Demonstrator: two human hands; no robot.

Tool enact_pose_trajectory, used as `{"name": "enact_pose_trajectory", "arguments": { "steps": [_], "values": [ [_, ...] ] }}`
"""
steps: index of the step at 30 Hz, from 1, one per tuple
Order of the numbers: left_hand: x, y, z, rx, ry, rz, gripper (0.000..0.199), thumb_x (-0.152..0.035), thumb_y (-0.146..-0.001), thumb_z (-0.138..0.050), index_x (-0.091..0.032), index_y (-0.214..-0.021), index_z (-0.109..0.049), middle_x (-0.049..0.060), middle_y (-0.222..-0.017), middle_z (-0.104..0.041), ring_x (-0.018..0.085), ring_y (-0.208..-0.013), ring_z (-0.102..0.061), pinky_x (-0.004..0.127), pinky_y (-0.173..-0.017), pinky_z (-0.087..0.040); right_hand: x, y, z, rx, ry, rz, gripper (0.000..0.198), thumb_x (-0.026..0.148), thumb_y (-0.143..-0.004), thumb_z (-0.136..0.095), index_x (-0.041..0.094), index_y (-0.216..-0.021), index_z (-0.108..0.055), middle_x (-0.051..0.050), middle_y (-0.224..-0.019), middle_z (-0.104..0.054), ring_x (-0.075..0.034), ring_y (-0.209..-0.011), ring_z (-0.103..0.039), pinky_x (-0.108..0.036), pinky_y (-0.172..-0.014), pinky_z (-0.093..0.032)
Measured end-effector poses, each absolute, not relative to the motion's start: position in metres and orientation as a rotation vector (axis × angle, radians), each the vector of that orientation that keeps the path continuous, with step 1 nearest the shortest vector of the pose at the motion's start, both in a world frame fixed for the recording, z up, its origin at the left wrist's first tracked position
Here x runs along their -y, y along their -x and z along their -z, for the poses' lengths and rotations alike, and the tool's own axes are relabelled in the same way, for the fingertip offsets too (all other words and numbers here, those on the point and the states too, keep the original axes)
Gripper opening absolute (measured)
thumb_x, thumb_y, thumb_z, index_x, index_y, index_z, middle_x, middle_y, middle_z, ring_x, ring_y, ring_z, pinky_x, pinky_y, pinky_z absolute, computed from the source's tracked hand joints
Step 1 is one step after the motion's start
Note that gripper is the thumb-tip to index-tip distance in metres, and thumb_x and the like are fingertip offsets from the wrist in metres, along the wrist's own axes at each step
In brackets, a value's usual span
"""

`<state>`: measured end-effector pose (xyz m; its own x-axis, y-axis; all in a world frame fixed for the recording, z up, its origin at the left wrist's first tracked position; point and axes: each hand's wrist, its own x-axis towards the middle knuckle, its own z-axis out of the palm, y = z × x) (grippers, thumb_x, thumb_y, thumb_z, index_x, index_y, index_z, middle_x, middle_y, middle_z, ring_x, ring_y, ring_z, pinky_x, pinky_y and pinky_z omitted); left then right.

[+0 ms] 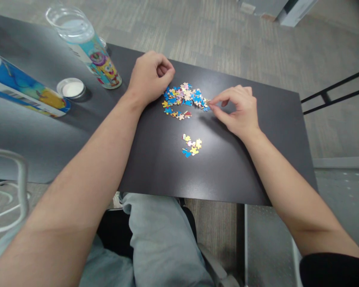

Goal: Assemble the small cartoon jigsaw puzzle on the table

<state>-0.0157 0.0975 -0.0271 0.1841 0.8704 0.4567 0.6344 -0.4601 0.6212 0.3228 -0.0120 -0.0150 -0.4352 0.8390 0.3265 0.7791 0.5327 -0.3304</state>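
Note:
A loose pile of jigsaw puzzle pieces [184,93], blue, yellow, pink and cream, lies on the dark table [227,171]. My left hand [151,75] rests at the pile's left side, fingers curled into a loose fist with nothing showing in it. At the pile's right end, the thumb and forefinger of my right hand [237,109] pinch a small puzzle piece [208,102], partly hidden by the fingertips. Nearer to me is a small cluster of mostly yellow puzzle pieces [194,150], with a blue and a pink one among them.
To the left stand a clear tube with a cartoon label [100,59] and a second blue-labelled tube [26,89]. A round metal lid [71,88] lies between them. A white curved tubular frame [20,175] is at the lower left; black metal bars [335,95] are beyond the table's right edge.

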Motion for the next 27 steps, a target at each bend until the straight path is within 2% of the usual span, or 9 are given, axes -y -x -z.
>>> {"name": "enact_pose_trajectory", "arguments": {
  "steps": [3,5,8,11,14,17,19,23,27],
  "values": [
    [-0.098,0.017,0.027,-1.436,-2.173,-1.125,0.017,-0.059,-0.093,-0.071,-0.043,-0.089,-0.075,0.003,-0.107,-0.091,0.033,-0.096,-0.078,0.063,-0.105,-0.071,0.009,-0.325,0.017,2.272,1.247,-0.275,0.054,0.073,-0.13,-0.052,0.049,-0.161,-0.089,-0.005,-0.133,-0.098,-0.045,-0.114,-0.077,-0.086,-0.132,-0.041],
    [-0.098,0.017,0.027,-1.435,-2.161,-1.121,0.016,-0.06,-0.092,-0.073,-0.044,-0.089,-0.076,0.003,-0.107,-0.091,0.034,-0.096,-0.078,0.064,-0.104,-0.07,0.007,-0.326,0.018,2.303,1.146,-0.306,0.046,0.067,-0.128,-0.059,0.044,-0.137,-0.097,-0.005,-0.128,-0.099,-0.041,-0.113,-0.081,-0.081,-0.128,-0.044],
    [-0.099,0.017,0.027,-1.423,-2.141,-1.137,0.014,-0.059,-0.089,-0.075,-0.045,-0.089,-0.078,0.005,-0.108,-0.09,0.036,-0.097,-0.078,0.068,-0.104,-0.068,0.005,-0.328,0.018,2.357,0.934,-0.318,0.032,0.047,-0.119,-0.069,0.036,-0.107,-0.097,-0.005,-0.116,-0.098,-0.035,-0.106,-0.085,-0.071,-0.117,-0.051],
    [-0.099,0.018,0.027,-1.426,-2.14,-1.135,0.012,-0.058,-0.09,-0.077,-0.046,-0.088,-0.08,0.003,-0.105,-0.089,0.036,-0.097,-0.077,0.069,-0.105,-0.068,0.002,-0.33,0.019,2.308,0.902,-0.325,0.026,0.043,-0.111,-0.073,0.035,-0.101,-0.095,-0.004,-0.112,-0.097,-0.033,-0.1,-0.084,-0.067,-0.112,-0.053],
    [-0.099,0.018,0.027,-1.434,-2.139,-1.13,0.012,-0.057,-0.09,-0.078,-0.045,-0.089,-0.08,0.003,-0.105,-0.089,0.035,-0.095,-0.076,0.068,-0.105,-0.069,0.001,-0.329,0.022,2.223,1.068,-0.317,0.035,0.062,-0.115,-0.074,0.036,-0.118,-0.096,-0.007,-0.12,-0.096,-0.037,-0.101,-0.079,-0.072,-0.112,-0.054],
    [-0.1,0.018,0.028,-1.427,-2.16,-1.119,0.015,-0.058,-0.092,-0.076,-0.043,-0.09,-0.079,0.004,-0.108,-0.09,0.034,-0.095,-0.077,0.064,-0.104,-0.069,0.0,-0.331,0.023,2.255,1.207,-0.337,0.061,0.089,-0.118,-0.068,0.041,-0.146,-0.093,-0.011,-0.138,-0.094,-0.044,-0.116,-0.076,-0.079,-0.12,-0.05],
    [-0.101,0.018,0.03,-1.43,-2.176,-1.135,0.017,-0.056,-0.092,-0.074,-0.04,-0.09,-0.08,0.005,-0.107,-0.09,0.032,-0.095,-0.078,0.06,-0.104,-0.07,-0.002,-0.337,0.021,2.328,1.233,-0.342,0.073,0.099,-0.116,-0.067,0.042,-0.157,-0.089,-0.013,-0.15,-0.091,-0.048,-0.128,-0.074,-0.083,-0.126,-0.049],
    [-0.101,0.018,0.033,-1.436,-2.185,-1.155,0.02,-0.05,-0.095,-0.073,-0.034,-0.096,-0.085,0.007,-0.107,-0.091,0.029,-0.095,-0.078,0.052,-0.105,-0.072,-0.009,-0.36,0.017,2.42,1.26,-0.298,0.079,0.102,-0.113,-0.071,0.043,-0.163,-0.086,-0.016,-0.16,-0.084,-0.052,-0.136,-0.073,-0.089,-0.128,-0.051],
    [-0.101,0.019,0.035,-1.445,-2.199,-1.133,0.016,-0.042,-0.097,-0.076,-0.031,-0.101,-0.088,0.007,-0.11,-0.093,0.029,-0.096,-0.08,0.049,-0.105,-0.071,-0.006,-0.359,0.016,2.396,1.285,-0.203,0.061,0.084,-0.124,-0.066,0.041,-0.162,-0.088,-0.018,-0.158,-0.083,-0.051,-0.137,-0.073,-0.086,-0.131,-0.048]
  ]
}}
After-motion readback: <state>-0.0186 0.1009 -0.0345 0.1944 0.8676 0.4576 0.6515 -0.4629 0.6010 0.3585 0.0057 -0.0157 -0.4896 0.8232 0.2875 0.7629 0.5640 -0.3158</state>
